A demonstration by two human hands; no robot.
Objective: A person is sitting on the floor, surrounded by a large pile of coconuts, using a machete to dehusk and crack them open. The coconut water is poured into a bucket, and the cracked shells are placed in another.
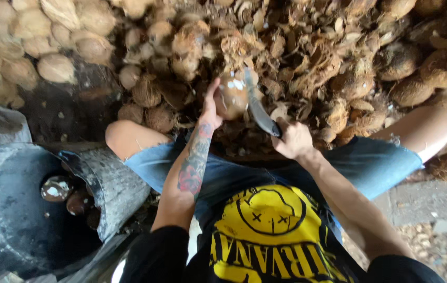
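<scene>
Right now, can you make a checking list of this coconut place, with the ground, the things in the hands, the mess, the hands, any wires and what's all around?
Surface: dark ground, partly bare, between the piles.
Job's things: a brown coconut, partly peeled; a knife with its blade against it.
Clutter: husk scraps heaped in front of the knees.
Grippers: left hand holds the coconut; right hand grips the knife handle.
Cables: nothing seen.
Surroundings: pale peeled coconuts at upper left; unpeeled coconuts at right; a grey tub with wet coconuts inside.
</scene>
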